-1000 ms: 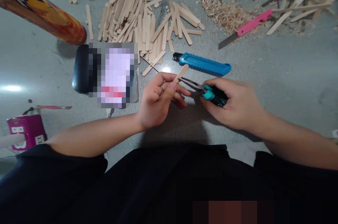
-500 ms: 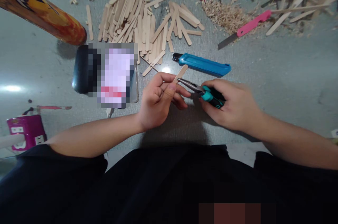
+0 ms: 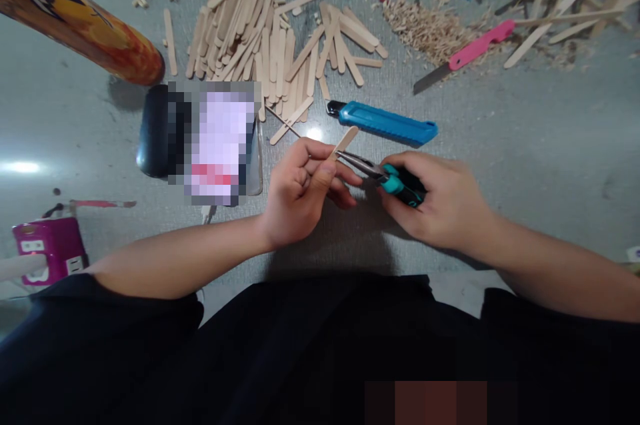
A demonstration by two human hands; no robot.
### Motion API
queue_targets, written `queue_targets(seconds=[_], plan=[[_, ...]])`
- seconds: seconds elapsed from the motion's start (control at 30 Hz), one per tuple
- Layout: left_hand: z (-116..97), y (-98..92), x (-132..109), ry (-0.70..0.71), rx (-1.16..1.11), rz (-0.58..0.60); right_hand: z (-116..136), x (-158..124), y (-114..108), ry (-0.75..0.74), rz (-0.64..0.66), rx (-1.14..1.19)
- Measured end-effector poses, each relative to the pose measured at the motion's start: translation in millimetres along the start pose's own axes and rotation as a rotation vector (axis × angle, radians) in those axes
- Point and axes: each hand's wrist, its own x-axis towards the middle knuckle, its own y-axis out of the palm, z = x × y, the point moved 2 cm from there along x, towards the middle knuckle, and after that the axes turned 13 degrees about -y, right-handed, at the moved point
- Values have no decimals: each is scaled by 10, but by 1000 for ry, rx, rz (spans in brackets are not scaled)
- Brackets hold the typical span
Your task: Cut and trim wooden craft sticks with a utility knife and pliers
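Between thumb and forefinger, my left hand (image 3: pixel 303 191) pinches a short wooden popsicle stick (image 3: pixel 347 139), which points up and to the right. The lower end of the stick is hidden by my fingers. My right hand (image 3: pixel 440 198) is closed round the teal and black handles of long-nose pliers (image 3: pixel 367 166). The tips of the pliers meet the edge of the stick just above my left thumb. Beyond the stick lies a blue utility knife (image 3: pixel 387 123) on the grey table.
A heap of popsicle sticks (image 3: pixel 240 25) is at the back middle. A pink folding saw (image 3: pixel 480 48) lies by a pile of wood shavings (image 3: pixel 425 28). On the left are a phone (image 3: pixel 223 141), a black case (image 3: pixel 155 131), an orange can (image 3: pixel 100 25) and a purple power adapter (image 3: pixel 55 248).
The popsicle stick has shifted very slightly right and down in my left fingers. The pliers stay against its edge, and both hands hold nearly the same position.
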Motion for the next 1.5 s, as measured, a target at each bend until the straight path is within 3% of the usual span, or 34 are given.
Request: queue_targets(seconds=[0.57,0.87,1.03,1.3,1.5], plan=[[-17,-7,-7,-125,-48,-11,-95,-32,16,-44,-15,-51],[-11,-41,22,-260,-120,67,-192,46,-47,-166,-20,-79],[2,-69,34,-317,-156,118,-279,64,-49,-153,39,-93],[5,-83,40,-305,-130,139,-326,73,-11,-130,46,-64],[7,-37,-4,-118,-32,33,-205,21,42,-138,-27,-69]])
